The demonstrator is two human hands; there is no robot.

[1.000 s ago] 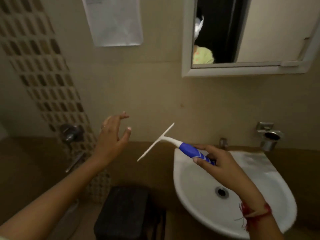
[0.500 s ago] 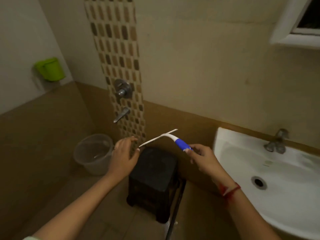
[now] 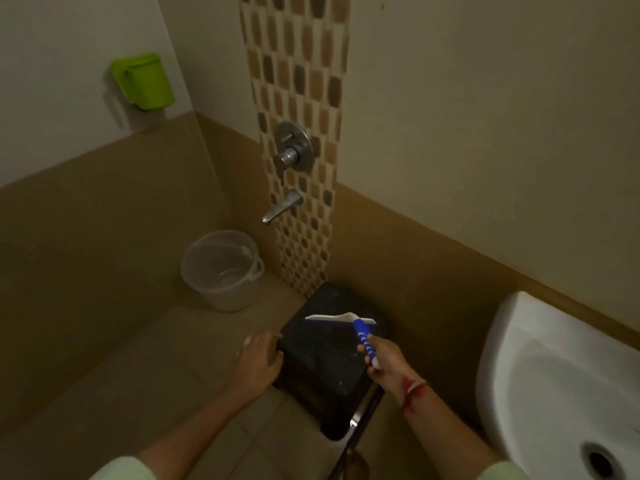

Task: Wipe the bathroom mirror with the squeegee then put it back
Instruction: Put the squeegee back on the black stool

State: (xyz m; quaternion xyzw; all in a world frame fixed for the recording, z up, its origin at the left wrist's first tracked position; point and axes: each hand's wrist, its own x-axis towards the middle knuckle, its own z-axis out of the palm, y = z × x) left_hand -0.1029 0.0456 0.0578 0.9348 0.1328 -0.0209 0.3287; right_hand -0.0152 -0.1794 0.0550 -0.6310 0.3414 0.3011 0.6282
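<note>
Fingers [image 3: 362, 348] of the right hand [image 3: 384, 367] are being curled tight round the squeegee's [image 3: 358, 329] blue handle. Biggest first: white sink [image 3: 540, 375] is being cropped by the right edge, black stool [image 3: 322, 362] is being stood on the floor [image 3: 173, 358] left of it, and clear bucket [image 3: 221, 271] is being left further over, under the wall tap [image 3: 282, 209]. Left hand [image 3: 259, 358] is being held open, fingers relaxed, just beside the stool's left edge. Squeegee's white blade is being hovered over the stool top; touching or not, can't tell.
</note>
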